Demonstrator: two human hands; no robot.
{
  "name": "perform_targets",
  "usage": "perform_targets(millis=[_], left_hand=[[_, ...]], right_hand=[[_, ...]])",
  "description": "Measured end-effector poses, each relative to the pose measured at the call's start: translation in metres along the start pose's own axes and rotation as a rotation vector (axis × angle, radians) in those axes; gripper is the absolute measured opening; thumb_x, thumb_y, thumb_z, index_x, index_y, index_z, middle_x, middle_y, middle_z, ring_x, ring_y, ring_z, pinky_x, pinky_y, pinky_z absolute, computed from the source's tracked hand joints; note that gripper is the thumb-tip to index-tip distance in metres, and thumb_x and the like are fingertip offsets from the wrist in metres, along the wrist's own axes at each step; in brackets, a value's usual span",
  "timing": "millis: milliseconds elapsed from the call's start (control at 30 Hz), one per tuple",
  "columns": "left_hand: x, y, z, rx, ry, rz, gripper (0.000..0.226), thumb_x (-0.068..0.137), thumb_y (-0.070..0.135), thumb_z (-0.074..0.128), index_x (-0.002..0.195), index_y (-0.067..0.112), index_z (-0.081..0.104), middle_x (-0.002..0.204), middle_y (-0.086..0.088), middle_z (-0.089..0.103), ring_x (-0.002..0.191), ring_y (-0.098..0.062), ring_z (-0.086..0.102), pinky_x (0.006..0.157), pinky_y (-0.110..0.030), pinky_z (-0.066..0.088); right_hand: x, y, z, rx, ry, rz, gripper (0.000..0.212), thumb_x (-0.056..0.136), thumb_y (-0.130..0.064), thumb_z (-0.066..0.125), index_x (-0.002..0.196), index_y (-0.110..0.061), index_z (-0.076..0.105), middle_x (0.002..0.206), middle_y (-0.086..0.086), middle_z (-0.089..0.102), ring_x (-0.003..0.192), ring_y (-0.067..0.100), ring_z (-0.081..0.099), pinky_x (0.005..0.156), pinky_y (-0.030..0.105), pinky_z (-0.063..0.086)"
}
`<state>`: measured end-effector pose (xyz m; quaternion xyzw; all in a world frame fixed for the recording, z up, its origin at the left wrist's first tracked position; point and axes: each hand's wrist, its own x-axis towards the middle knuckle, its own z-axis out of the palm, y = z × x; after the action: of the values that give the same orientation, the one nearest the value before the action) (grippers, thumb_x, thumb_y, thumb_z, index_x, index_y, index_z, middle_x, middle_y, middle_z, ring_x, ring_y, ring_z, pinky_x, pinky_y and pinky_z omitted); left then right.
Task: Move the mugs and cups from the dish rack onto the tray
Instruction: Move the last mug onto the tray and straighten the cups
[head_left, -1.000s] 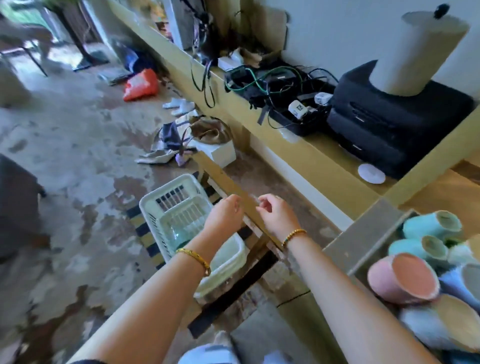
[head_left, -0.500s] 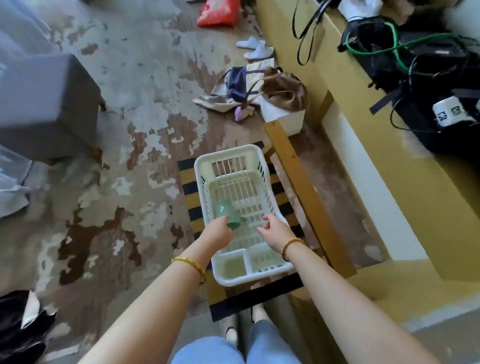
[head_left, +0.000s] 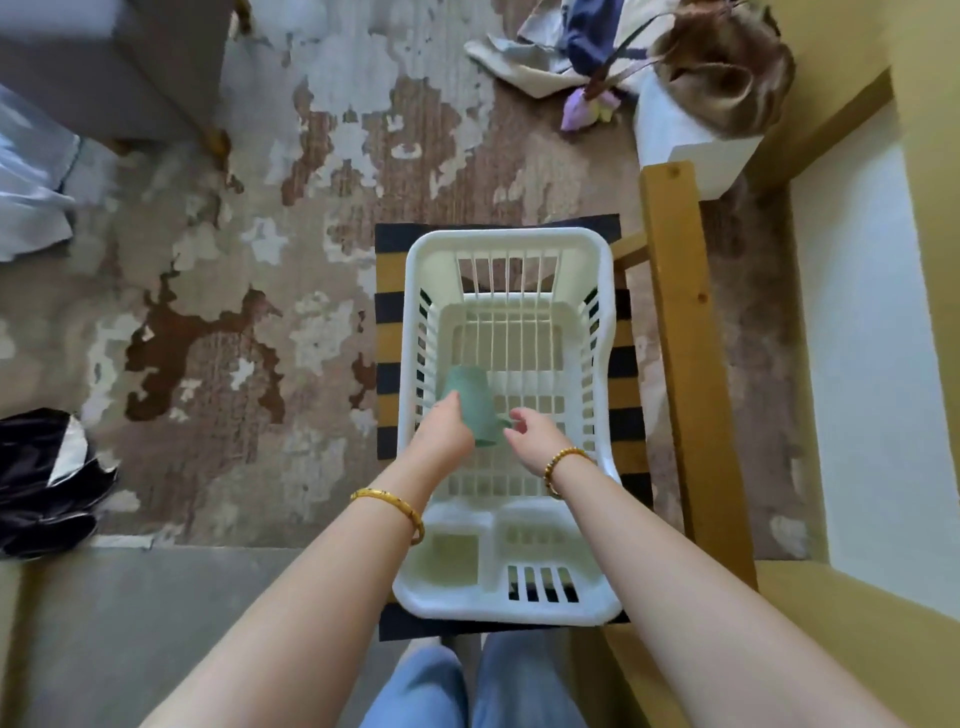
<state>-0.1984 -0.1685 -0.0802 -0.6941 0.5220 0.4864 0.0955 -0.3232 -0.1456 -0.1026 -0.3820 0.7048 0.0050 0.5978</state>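
White plastic dish rack (head_left: 506, 249) with slotted walls and floor, seen from directly above, standing on a black-and-yellow striped mat (head_left: 388, 332) on a worn floor (head_left: 218, 260) with flaking paint. One pale green mug (head_left: 470, 397) lies tilted inside the rack, toward its left wall and roughly midway along its length; no other cup is visible in the rack, and the tray does not appear in this view.

Left hand (head_left: 441, 434) reaches into the rack and meets the mug on its left side, fingers extended along the mug's wall; whether they close around it cannot be told, as the hand covers the contact. Right hand (head_left: 532, 434) hovers just beside the mug's lower right edge with fingers loosely spread, released and holding nothing; whether its fingertips touch the mug cannot be told. Each wrist bears a gold bracelet: a smooth bangle (head_left: 397, 506) on the left, a beaded one (head_left: 563, 462) on the right.

Near end of the rack: a divided compartment (head_left: 452, 556) with a vented section beside it. Right of the rack, a yellow wooden rail (head_left: 685, 332) runs away from the viewer. Far right corner: a brown bag (head_left: 727, 78) on a white box (head_left: 675, 135). Bottom centre: the person's blue jeans (head_left: 467, 686).
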Motion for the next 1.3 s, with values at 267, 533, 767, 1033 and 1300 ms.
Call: perform_targets(millis=[267, 533, 767, 1033, 1300], left_hand=[[0.042, -0.006, 0.026, 0.046, 0.104, -0.069, 0.072, 0.092, 0.029, 0.051, 0.147, 0.010, 0.009, 0.132, -0.021, 0.043, 0.116, -0.035, 0.048, 0.091, -0.045, 0.049], [0.057, 0.005, 0.038, 0.076, 0.167, -0.188, 0.101, 0.086, 0.039, 0.059, 0.145, 0.021, -0.020, 0.130, -0.024, 0.045, 0.126, -0.041, 0.036, 0.095, -0.045, 0.044], [0.036, 0.027, 0.023, -0.207, 0.154, -0.229, 0.107, 0.079, 0.037, 0.068, 0.147, 0.021, -0.013, 0.132, -0.019, 0.045, 0.121, -0.036, 0.047, 0.095, -0.048, 0.047], [-0.022, 0.055, -0.024, -0.428, 0.085, 0.009, 0.070, 0.075, 0.030, 0.073, 0.131, 0.010, 0.035, 0.126, -0.014, 0.046, 0.112, -0.030, 0.051, 0.091, -0.048, 0.051], [-0.118, 0.082, -0.057, -0.447, 0.013, 0.215, 0.059, 0.077, 0.039, 0.071, 0.123, 0.013, 0.043, 0.119, -0.009, 0.053, 0.104, -0.025, 0.055, 0.089, -0.042, 0.051]], right_hand=[[0.053, 0.027, 0.014, 0.067, -0.005, 0.186, 0.037, 0.096, -0.011, 0.039, 0.133, -0.004, 0.045, 0.135, 0.016, 0.051, 0.124, 0.031, 0.048, 0.104, 0.035, 0.038], [0.064, 0.028, 0.023, 0.351, 0.004, 0.269, 0.034, 0.091, -0.003, 0.043, 0.125, 0.001, 0.050, 0.121, 0.020, 0.059, 0.115, 0.033, 0.056, 0.101, 0.045, 0.045], [0.029, 0.024, 0.006, 0.550, 0.241, 0.225, 0.010, 0.096, -0.009, 0.042, 0.106, -0.012, 0.044, 0.100, 0.006, 0.054, 0.093, 0.024, 0.061, 0.087, 0.039, 0.054], [-0.051, -0.020, -0.019, 0.675, 0.479, 0.052, 0.023, 0.097, -0.007, 0.039, 0.112, -0.010, 0.056, 0.099, 0.003, 0.059, 0.098, 0.023, 0.062, 0.088, 0.039, 0.055], [-0.167, -0.037, -0.020, 0.793, 0.761, -0.043, 0.023, 0.096, -0.012, 0.042, 0.081, -0.022, 0.056, 0.099, 0.007, 0.067, 0.095, 0.024, 0.062, 0.090, 0.041, 0.052]])
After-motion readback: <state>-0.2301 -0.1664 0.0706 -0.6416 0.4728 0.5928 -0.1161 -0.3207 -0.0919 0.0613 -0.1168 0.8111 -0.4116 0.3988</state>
